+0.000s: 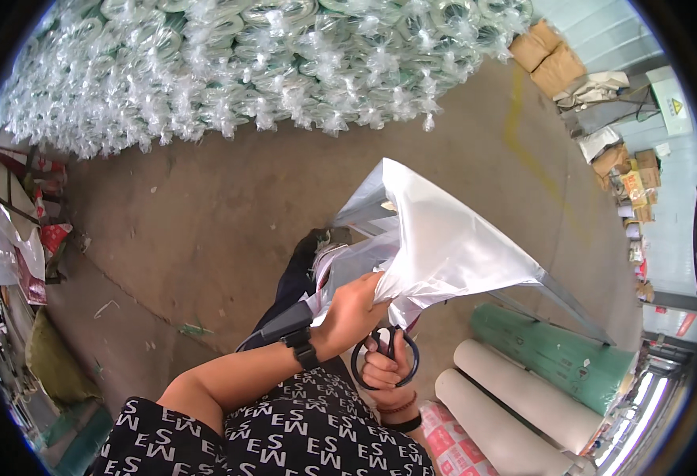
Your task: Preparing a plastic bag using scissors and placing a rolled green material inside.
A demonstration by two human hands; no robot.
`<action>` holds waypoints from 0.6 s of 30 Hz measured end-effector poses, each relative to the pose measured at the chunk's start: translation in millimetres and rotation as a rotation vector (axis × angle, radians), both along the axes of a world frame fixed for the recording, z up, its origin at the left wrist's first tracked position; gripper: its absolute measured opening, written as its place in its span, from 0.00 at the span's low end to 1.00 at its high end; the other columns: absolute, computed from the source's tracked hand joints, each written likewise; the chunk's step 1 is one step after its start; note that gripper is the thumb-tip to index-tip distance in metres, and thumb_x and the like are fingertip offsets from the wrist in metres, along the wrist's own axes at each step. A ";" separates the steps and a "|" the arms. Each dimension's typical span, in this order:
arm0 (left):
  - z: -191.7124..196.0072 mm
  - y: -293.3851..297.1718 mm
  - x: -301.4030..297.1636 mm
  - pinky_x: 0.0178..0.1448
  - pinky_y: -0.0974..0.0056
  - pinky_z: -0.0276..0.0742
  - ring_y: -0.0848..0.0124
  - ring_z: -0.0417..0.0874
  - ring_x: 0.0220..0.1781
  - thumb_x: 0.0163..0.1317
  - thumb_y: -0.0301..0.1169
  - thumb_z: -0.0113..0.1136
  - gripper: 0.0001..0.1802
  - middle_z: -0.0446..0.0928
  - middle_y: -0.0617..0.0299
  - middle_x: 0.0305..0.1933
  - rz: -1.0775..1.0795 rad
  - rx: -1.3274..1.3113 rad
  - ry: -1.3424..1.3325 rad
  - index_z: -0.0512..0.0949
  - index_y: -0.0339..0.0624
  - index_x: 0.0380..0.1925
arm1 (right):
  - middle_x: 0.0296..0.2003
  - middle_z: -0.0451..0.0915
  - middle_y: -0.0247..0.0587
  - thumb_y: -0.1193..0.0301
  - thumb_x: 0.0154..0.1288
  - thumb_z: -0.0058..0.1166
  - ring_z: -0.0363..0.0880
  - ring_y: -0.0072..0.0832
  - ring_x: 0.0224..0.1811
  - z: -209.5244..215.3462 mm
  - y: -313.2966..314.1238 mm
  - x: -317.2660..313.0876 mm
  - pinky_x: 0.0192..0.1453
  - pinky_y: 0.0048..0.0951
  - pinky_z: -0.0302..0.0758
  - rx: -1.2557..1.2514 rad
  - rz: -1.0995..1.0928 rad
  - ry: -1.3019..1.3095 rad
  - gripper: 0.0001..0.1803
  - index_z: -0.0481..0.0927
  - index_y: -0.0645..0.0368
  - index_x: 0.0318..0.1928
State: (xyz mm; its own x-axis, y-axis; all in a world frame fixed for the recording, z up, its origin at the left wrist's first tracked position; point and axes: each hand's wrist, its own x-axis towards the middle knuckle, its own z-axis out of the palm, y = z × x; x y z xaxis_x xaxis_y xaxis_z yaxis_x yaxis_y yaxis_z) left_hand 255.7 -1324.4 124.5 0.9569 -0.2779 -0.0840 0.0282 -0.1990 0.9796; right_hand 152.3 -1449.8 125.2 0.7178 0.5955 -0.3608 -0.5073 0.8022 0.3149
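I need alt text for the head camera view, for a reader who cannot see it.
Seen from above, a person's left hand grips a bunched clear plastic bag while the right hand holds dark-handled scissors just under it. Beyond lie a concrete floor, a heap of plastic-wrapped bundles, and rolls of green and white material at the right.
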 end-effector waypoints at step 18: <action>1.3 -2.6 10.1 0.40 0.57 0.75 0.48 0.79 0.39 0.51 0.20 0.59 0.15 0.77 0.46 0.34 0.041 0.055 -0.025 0.74 0.36 0.42 | 0.14 0.59 0.23 0.55 0.71 0.45 0.56 0.12 0.10 16.6 -30.6 37.3 0.13 0.16 0.53 -0.761 0.354 -0.138 0.21 0.73 0.63 0.39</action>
